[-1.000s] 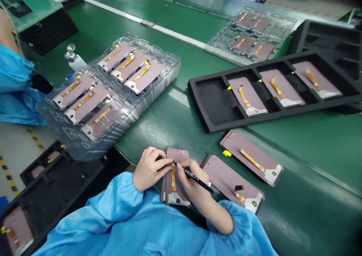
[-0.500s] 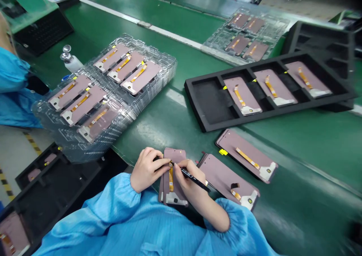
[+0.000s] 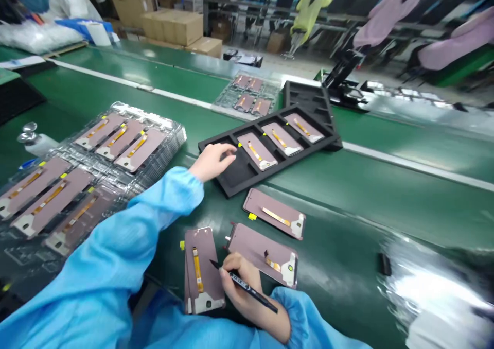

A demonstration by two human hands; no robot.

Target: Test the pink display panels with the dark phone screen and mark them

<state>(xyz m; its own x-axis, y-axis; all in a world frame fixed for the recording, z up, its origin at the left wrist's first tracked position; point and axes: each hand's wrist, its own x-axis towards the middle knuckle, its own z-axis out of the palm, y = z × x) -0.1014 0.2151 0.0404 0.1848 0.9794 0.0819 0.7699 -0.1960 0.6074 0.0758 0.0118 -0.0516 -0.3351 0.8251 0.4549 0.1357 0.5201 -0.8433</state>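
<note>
The left hand [image 3: 214, 162] is open, fingers spread and holding nothing, out ahead of the body over the empty end slot [image 3: 233, 173] of a black foam tray [image 3: 285, 162] (from this angle I cannot tell if the fingertips touch the slot's edge). Three phone screens [image 3: 257, 151] lie in the slots beyond those fingertips. The right hand [image 3: 239, 284] is closed around a black pen [image 3: 252, 295], whose tip points left toward a small stack of phone screens [image 3: 203, 287] with an orange ribbon cable [image 3: 197, 269], just beside the hand on that side. Another screen [image 3: 262, 255] lies just ahead of the right hand and one more [image 3: 274, 213] lies farther ahead, both flat on the green belt [image 3: 347, 197]. The step in hand looks like moving screens from the belt into the foam tray, with the pen kept in the right hand. The empty slot under the left hand seems to call for one of the screens near the right hand, lifted flat with its cable clear of the slot walls.
</note>
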